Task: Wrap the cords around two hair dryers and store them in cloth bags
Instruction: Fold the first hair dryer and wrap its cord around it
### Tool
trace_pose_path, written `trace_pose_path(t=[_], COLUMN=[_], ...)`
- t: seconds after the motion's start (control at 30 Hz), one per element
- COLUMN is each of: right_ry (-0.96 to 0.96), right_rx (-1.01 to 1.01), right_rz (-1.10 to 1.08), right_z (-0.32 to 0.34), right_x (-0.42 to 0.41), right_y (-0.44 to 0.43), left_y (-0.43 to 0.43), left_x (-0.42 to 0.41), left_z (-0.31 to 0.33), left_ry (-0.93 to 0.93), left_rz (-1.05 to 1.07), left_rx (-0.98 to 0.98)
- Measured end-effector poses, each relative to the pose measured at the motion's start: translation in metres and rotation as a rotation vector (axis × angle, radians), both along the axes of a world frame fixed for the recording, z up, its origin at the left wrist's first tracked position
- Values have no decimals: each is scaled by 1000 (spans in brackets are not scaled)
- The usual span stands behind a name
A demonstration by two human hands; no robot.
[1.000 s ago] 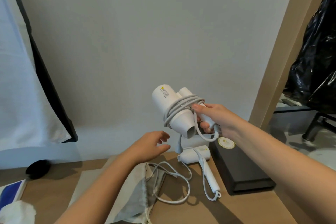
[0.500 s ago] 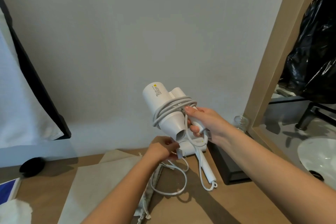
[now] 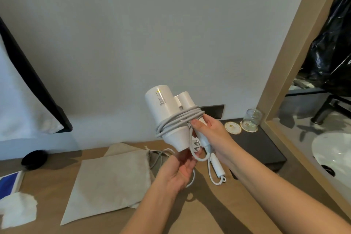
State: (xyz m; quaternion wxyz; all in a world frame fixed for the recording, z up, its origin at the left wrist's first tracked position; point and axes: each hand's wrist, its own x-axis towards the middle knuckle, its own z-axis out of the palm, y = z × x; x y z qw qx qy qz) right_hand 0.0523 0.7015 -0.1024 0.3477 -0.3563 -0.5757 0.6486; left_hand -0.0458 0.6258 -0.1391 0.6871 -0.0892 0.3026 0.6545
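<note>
your left hand (image 3: 178,171) rises to pinch the plug (image 3: 195,145) | right hand (image 3: 212,135) grips the nearly wrapped hair dryer (image 3: 163,104) | second dryer (image 3: 217,169) unwrapped, cloth bags (image 3: 114,173) unfilled

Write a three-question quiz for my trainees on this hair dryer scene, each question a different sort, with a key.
1. True or false: the cord is wound round the hair dryer held in the air.
2. Which hand grips that dryer's handle? A. left B. right hand
3. Fill in: the cloth bag lies flat on the ___.
Key: 1 true; 2 B; 3 table.
</note>
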Motion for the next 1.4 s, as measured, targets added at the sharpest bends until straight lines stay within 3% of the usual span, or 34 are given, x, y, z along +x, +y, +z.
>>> trace_pose_path(t=[0.37, 0.47, 0.6, 0.8, 1.03, 1.27, 1.4], right_ry=[-88, -93, -78, -108, -128, -161, -210], right_rx=[133, 137, 170, 172, 163, 205, 218], right_rz=[-87, -104, -59, -80, -56, -27, 19], right_z=[-16, -23, -28, -40, -44, -55, -68], right_x=[-9, -7, -6, -9, -8, -9, -8], right_y=[-2, -3, -10, -10, -6, -1, 3], left_y=[-10, -11, -7, -8, -15, -31, -27], left_x=[10, 11, 13, 13, -2, -8, -9], left_z=[-15, -18, -23, -30, -39, -46, -48], left_ry=[178, 169, 70, 106, 221, 64, 50], left_rz=[-125, -172, -72, -110, -303, -375, -446], left_rx=[-93, -133, -142, -207, -99, 97, 92])
